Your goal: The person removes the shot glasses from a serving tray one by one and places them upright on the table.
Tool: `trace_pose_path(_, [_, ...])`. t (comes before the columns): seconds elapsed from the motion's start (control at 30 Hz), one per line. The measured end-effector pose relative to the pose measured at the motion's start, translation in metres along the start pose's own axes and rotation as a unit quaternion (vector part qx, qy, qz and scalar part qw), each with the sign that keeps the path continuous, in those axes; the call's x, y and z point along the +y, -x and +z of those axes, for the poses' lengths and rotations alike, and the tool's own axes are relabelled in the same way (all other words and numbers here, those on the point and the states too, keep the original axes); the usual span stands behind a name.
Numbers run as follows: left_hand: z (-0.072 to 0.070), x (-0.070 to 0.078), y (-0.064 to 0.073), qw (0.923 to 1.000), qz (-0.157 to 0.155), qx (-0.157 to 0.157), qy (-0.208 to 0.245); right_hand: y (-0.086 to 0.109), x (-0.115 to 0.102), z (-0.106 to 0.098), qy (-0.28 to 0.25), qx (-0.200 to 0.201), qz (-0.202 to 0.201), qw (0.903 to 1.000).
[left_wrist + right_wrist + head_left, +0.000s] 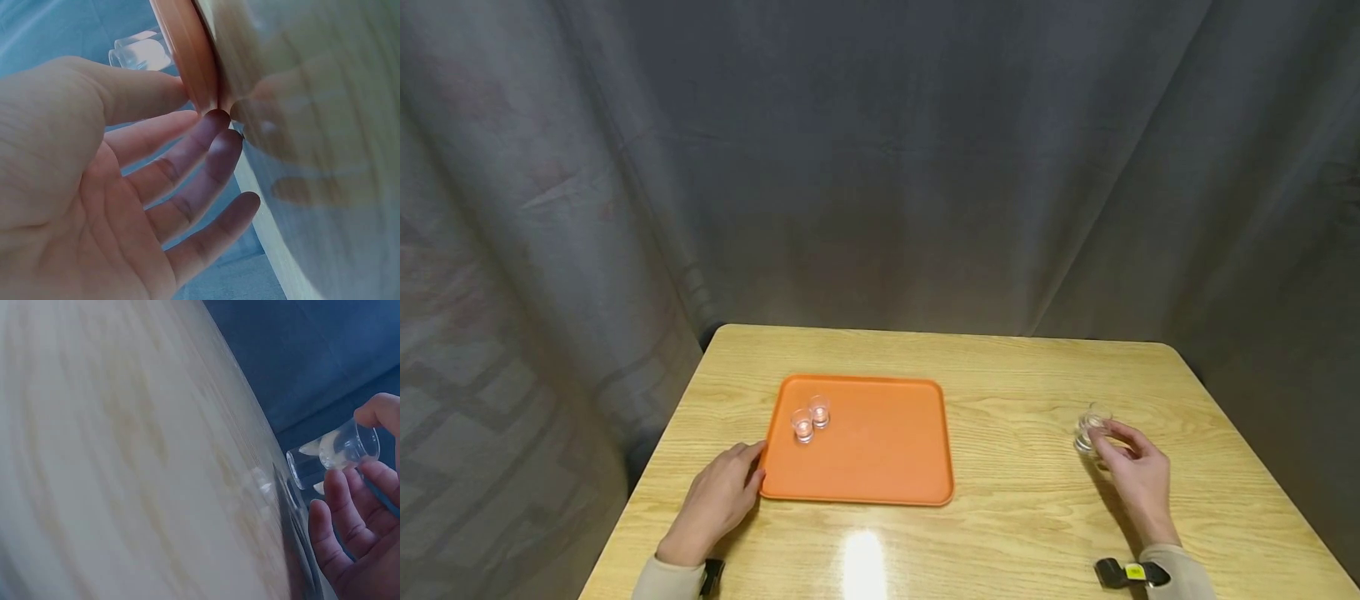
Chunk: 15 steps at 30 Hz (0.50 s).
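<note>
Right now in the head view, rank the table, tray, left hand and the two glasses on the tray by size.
1. Table
2. Tray
3. Left hand
4. Nearer glass and farther glass: too alike to rank

A white shine (862, 567) glows on the bench (1015, 525); both wrist views look dim, bluish and soft.

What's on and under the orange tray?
On the orange tray: two small clear glasses, standing toward its left side. The tray covers the tabletop beneath, so that area can't be seen.
</note>
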<state>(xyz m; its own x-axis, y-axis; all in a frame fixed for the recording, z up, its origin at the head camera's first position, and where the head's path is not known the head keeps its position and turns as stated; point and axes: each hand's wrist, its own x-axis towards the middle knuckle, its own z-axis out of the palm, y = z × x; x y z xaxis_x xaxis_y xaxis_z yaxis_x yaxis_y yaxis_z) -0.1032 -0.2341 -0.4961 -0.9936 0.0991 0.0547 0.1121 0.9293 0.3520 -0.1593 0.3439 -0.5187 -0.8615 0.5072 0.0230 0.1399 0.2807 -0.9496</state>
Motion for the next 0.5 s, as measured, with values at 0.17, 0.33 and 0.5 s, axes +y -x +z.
trace_pose_path(0.17, [-0.0002, -0.0006, 0.0005, 1.0, 0.0, 0.001, -0.001, -0.0024, 0.004, -0.0043, 0.013, 0.0, 0.011, 0.9999])
trace_pose_path(0.33, [-0.0006, -0.0002, 0.0003, 1.0, 0.003, 0.003, -0.001, -0.0065, 0.0077, -0.0079, -0.004, 0.001, 0.024, 0.9997])
trace_pose_path(0.5, [-0.0005, -0.0003, 0.0001, 1.0, 0.003, 0.002, 0.002, -0.0084, 0.0069, -0.0098, -0.045, -0.004, 0.04, 0.9982])
